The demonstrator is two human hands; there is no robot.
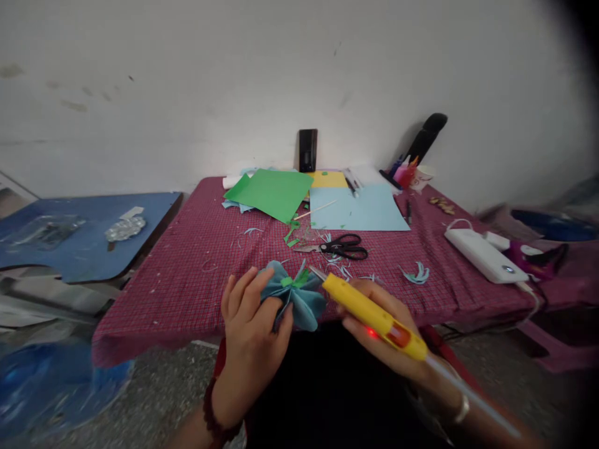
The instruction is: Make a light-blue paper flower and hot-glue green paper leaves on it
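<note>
My left hand [250,330] pinches a pleated blue paper flower [294,296] with a small green paper centre, holding it just off the near edge of the table. My right hand [388,333] is closed round a yellow glue gun [374,315]. Its metal tip points left and sits right beside the flower's green centre. A red light glows on the gun's body, and a white glue stick pokes out of its back end toward the lower right.
The table has a red checked cloth [196,262]. On it lie black scissors [344,247], green paper [274,192], light blue paper [358,209], yellow paper [327,179], paper scraps, a white power bank [484,254] and glue bottles [406,171]. A blue board [79,231] sits at left.
</note>
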